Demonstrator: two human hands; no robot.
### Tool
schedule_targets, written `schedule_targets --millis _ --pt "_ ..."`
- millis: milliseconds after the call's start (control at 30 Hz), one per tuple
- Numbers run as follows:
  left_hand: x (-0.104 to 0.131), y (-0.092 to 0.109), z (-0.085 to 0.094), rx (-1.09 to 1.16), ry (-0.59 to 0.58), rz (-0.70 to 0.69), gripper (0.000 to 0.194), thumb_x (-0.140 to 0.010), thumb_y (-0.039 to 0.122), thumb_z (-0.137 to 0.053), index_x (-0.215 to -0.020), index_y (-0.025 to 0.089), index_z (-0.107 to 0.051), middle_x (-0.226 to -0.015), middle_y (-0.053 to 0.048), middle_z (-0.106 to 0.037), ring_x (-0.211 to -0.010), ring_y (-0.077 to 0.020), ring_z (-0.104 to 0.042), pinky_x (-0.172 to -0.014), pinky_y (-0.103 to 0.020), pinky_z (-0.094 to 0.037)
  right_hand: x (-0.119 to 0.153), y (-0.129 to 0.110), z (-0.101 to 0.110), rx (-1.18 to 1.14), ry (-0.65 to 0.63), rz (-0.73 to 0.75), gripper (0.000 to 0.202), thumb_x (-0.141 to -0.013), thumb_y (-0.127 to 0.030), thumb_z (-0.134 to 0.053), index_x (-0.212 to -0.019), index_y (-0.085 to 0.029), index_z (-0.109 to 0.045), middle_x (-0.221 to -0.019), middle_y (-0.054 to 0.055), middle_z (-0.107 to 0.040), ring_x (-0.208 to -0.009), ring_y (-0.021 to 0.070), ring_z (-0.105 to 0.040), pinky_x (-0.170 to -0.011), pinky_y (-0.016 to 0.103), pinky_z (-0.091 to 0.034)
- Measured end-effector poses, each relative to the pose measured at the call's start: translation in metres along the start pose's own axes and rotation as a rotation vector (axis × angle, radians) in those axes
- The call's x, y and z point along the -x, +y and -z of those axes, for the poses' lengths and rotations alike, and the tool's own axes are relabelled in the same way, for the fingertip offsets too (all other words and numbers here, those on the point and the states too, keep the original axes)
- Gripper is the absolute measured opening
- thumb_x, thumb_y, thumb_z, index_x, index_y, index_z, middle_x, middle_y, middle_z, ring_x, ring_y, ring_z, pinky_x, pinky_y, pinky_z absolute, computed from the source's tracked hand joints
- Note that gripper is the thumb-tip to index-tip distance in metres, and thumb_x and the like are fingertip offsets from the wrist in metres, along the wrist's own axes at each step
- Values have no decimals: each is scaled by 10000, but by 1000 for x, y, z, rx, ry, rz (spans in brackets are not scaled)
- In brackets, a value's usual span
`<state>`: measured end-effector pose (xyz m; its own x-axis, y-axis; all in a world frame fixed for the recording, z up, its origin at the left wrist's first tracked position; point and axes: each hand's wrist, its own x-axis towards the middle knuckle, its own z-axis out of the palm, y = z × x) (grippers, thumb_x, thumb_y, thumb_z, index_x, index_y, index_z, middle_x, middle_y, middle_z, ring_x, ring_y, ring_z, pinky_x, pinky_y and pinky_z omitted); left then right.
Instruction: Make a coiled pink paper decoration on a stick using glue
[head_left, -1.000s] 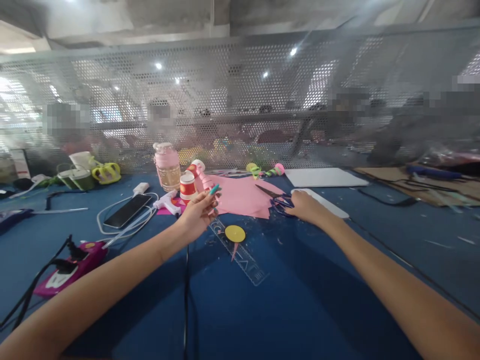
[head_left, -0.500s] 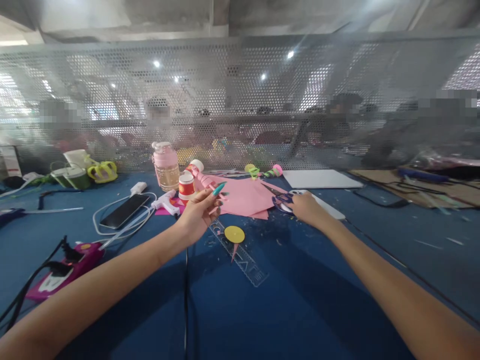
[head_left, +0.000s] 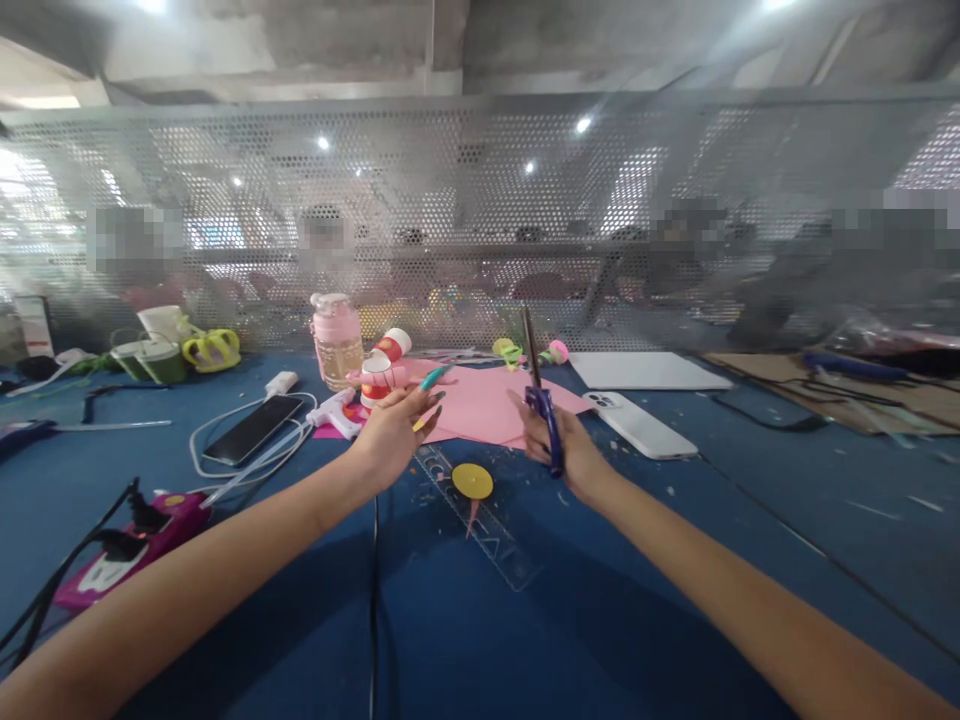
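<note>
Scissors with dark blue handles (head_left: 545,405) are in my right hand (head_left: 564,450), blades pointing up. My left hand (head_left: 394,430) has its fingers closed around something pink, with a teal piece (head_left: 435,377) at the fingertips; the exact shape of what it holds is hard to make out. Pink paper sheets (head_left: 487,398) lie on the table beyond and between my hands. Nearer to me, a yellow disc (head_left: 472,481) rests on a clear ruler (head_left: 510,560), with a small pink scrap (head_left: 472,516) beside the disc.
A pink bottle (head_left: 337,340), red-and-white paper cups (head_left: 393,344), a glue gun (head_left: 335,412) and a dark phone (head_left: 253,430) are at the left. A magenta power strip (head_left: 127,555) lies nearer. A white phone (head_left: 646,425) and white sheet (head_left: 649,370) lie at the right.
My right hand has lifted the scissors off the white phone's side and moved left, turning the blades upright. My left hand has barely moved.
</note>
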<state>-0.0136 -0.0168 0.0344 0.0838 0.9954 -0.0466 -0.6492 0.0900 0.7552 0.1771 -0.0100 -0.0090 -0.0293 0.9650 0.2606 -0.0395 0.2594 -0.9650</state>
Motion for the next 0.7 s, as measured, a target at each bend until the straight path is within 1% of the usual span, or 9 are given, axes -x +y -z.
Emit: schedule_targets --millis 33,100,167,233,300,333,400,500,700 --pt "-1 1 0 5 11 -6 88 -688 82 -642 -660 164 -628 -730 3 -660 -695 -95 -594 -702 -242 -423 6 -2 -9 -41 -40 -19 469 -567 -659 -594 -662 -216 -472 -372 -135 -196 -293 52 -171 -308 197 -188" --pt "-1 1 -1 8 36 -13 92 -673 79 -653 -670 167 -630 -718 11 -644 -686 -93 -577 -701 -247 -414 18 -4 -25 -160 -105 -60 522 -580 -730 -523 -625 -216 -440 -389 -110 -284 -290 45 -183 -293 193 -160" --pt "0 2 -2 7 33 -25 94 -660 83 -668 -679 167 -631 -726 13 -633 -698 -95 -567 -699 -247 -405 30 -4 -37 -286 -163 -79 544 -590 -746 -503 -665 -209 -465 -454 -85 -371 -311 41 -225 -297 190 -169" --pt "2 2 -3 10 6 -45 104 -648 87 -681 -688 170 -632 -762 13 -632 -727 -99 -562 -710 -248 -398 41 -4 -46 -341 -201 -67 541 -630 -739 -473 -720 -206 -486 -519 -66 -409 -353 52 -306 -322 192 -239" --pt "5 1 -4 26 -18 -53 119 -635 90 -695 -694 171 -631 -794 12 -633 -748 -103 -560 -725 -252 -394 52 -4 -52 -305 -237 -46 538 -679 -727 -429 -760 -200 -504 -540 -58 -402 -414 67 -368 -389 200 -323" --pt "6 0 -5 37 -21 -46 125 -626 93 -705 -692 169 -630 -794 11 -633 -746 -104 -560 -725 -253 -394 57 -5 -54 -260 -253 -49 538 -694 -721 -417 -769 -196 -509 -547 -56 -396 -434 69 -373 -413 202 -341" --pt "9 -1 -6 59 -30 -17 130 -613 106 -721 -689 162 -631 -783 6 -633 -735 -104 -561 -716 -251 -397 66 -8 -58 -173 -255 -60 545 -705 -721 -399 -771 -190 -504 -537 -60 -379 -438 68 -356 -421 202 -331" --pt "13 -2 -8 64 -49 15 124 -609 125 -730 -686 151 -636 -774 -3 -640 -729 -104 -566 -707 -252 -405 73 -14 -62 -105 -220 -70 556 -706 -729 -379 -776 -187 -487 -521 -66 -358 -431 69 -337 -411 205 -314" --pt "18 -5 -11 24 -56 -32 112 -586 93 -732 -611 152 -640 -695 2 -649 -700 -97 -577 -724 -251 -413 72 -21 -62 34 -163 1 520 -732 -710 -357 -705 -196 -433 -532 -57 -363 -435 77 -337 -403 220 -300"
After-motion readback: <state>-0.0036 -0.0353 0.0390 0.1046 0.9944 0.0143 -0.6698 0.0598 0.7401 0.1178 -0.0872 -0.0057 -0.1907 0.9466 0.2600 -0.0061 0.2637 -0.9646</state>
